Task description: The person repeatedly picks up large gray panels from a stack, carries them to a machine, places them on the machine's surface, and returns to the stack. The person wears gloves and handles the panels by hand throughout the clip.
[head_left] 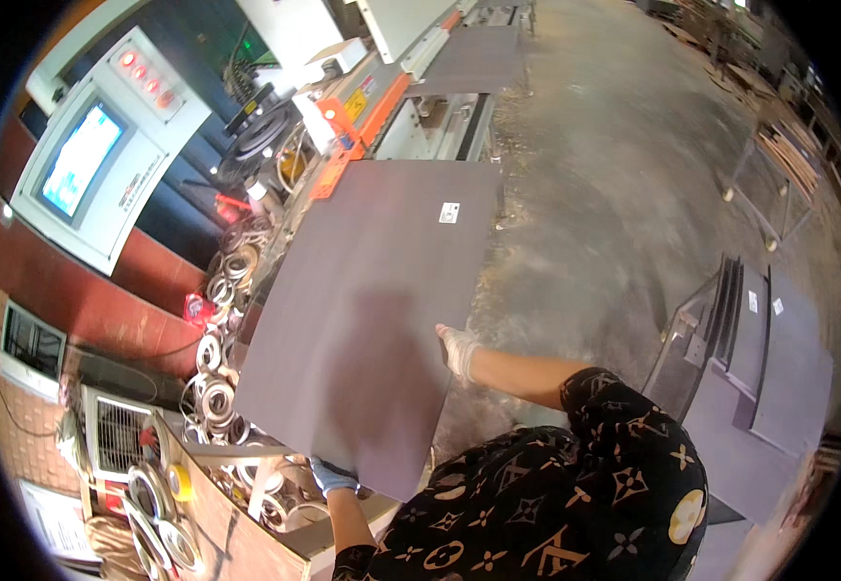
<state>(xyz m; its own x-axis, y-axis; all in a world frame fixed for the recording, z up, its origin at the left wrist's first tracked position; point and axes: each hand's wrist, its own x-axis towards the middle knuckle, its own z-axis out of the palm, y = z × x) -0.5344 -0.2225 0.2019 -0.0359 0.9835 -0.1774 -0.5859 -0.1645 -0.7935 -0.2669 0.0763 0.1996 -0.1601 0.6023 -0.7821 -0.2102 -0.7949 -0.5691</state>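
You had a big flat panel [372,261] in mid-frame: matte grey-brown, rectangular, straight-edged, w/ a small white label [449,212] near its upper R corner. Your R hand [459,351], in a whitish glove, held the panel's R edge just R of ctr, fingers bent onto it. Your L hand [333,476], in a bluish glove, touched the near edge at lower ctr; couldn't tell how tightly its fingers were closed, as they were partly hidden.

The panel's far end sat by an orange guard [343,145] on the machine, upper ctr; another flat panel [469,58] lay beyond, top ctr. Ring-shaped coils [217,399] of thin strip, pale & brown, were heaped L of your panel, w/ a yellow roll [180,482] at lower L. Smooth slabs [798,339] stood stacked at R, on dusty grey floor [595,194]. You wore a black patterned shirt [556,494].

A soft dark shadow [382,368] dulled the panel's lower half. The panel's underside & whatever bore it were hidden. The console [144,145] screen, upper L, was too washed-out to make out. Stuff at far upper R was blurry; your shirt was cut off at the bottom.
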